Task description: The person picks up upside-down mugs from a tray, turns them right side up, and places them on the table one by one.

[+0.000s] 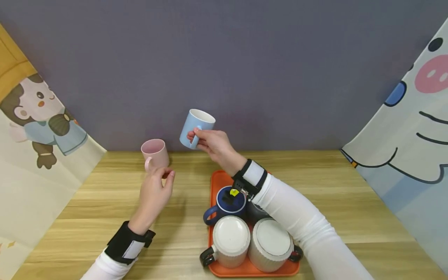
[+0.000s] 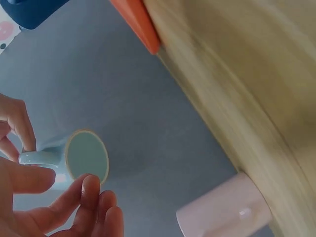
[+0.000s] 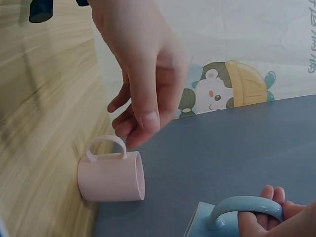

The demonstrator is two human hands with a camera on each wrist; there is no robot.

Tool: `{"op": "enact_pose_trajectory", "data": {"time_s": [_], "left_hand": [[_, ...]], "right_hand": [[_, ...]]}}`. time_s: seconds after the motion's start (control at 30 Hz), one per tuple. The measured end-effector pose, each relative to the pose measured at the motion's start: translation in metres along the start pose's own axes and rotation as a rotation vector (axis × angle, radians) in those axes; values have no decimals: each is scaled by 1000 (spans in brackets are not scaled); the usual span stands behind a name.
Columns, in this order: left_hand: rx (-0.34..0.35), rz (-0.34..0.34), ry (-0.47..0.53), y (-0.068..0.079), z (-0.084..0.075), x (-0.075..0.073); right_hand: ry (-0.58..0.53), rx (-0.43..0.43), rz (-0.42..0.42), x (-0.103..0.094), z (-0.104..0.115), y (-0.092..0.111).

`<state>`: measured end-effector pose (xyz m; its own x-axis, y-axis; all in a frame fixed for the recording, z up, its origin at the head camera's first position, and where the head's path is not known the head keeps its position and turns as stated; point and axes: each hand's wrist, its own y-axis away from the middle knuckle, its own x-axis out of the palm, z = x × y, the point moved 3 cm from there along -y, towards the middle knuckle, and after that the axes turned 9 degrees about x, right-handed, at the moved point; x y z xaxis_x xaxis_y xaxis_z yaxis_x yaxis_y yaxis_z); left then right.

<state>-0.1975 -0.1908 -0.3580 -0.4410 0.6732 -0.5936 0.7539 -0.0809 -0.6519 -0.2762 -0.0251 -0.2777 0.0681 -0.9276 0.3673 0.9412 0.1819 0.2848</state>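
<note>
Wall lettering [image 3: 312,37] cropped, illegible; right hand [image 1: 217,147] grips blue mug [image 1: 191,123].

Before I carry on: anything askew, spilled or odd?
No spill or damage shows. Oddly, the navy mug and two pale mugs sit bottom-up on the tray, unlike the upright pink mug. The blue mug tilts, but it is held in midair by its handle.

At rear: gray wall [image 1: 280,77]. In front: wood-grain table [image 1: 332,186], adjoining wall. At left: sheet [image 1: 45,190] printed with cartoon figure [image 1: 45,128] in blue. At right: second sheet [image 1: 413,155] printed with pink snout [image 1: 437,83].
</note>
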Motion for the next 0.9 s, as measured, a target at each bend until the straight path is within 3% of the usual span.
{"op": "enact_pose_trajectory", "data": {"time_s": [0.23, 0.5, 0.9], "left_hand": [[14, -33, -32, 9, 8, -15], [18, -22, -74, 25, 15, -26], [-7, -32, -136, 42, 27, -48]], "right_hand": [[11, 48, -12, 11, -9, -12], [-72, 105, -41, 17, -19, -30], [-66, 105, -66, 31, -41, -51]]}}
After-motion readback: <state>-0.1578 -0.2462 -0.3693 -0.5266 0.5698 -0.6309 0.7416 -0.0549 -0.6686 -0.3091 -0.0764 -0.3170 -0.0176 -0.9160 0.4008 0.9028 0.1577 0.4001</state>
